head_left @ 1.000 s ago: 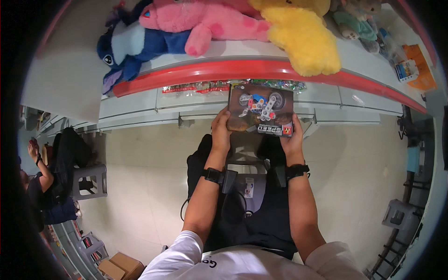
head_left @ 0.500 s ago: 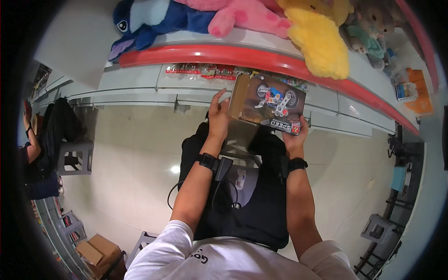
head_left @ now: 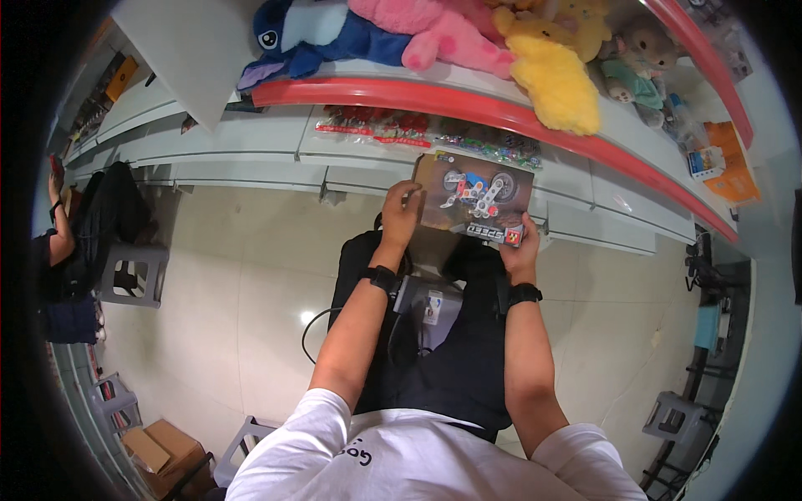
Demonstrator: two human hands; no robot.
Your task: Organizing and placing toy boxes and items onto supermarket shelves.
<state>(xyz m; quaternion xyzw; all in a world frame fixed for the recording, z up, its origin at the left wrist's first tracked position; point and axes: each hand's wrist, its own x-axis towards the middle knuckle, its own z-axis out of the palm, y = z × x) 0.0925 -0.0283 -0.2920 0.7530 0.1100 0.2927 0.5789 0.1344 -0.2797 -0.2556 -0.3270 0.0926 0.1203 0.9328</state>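
A toy box point(head_left: 476, 200) with a motorbike picture on its dark top is held above my lap, just below the lower shelf. My left hand point(head_left: 399, 209) has its fingers curled onto the box's brown cardboard left end. My right hand point(head_left: 518, 246) grips the box at its lower right corner. Colourful packets point(head_left: 368, 125) lie on the white shelf behind the box.
Blue point(head_left: 292, 33), pink point(head_left: 426, 42) and yellow point(head_left: 555, 92) plush toys rest on a red-edged shelf. A person in dark clothing point(head_left: 109, 209) is at left, beside a grey stool point(head_left: 146, 267). Cardboard boxes point(head_left: 167, 451) stand lower left; another stool point(head_left: 664, 413) is at right.
The box first tipped, showing its cardboard left end, and now sits a little flatter. My left fingers, which had lifted off its side, are curled back onto that end. The view has shifted.
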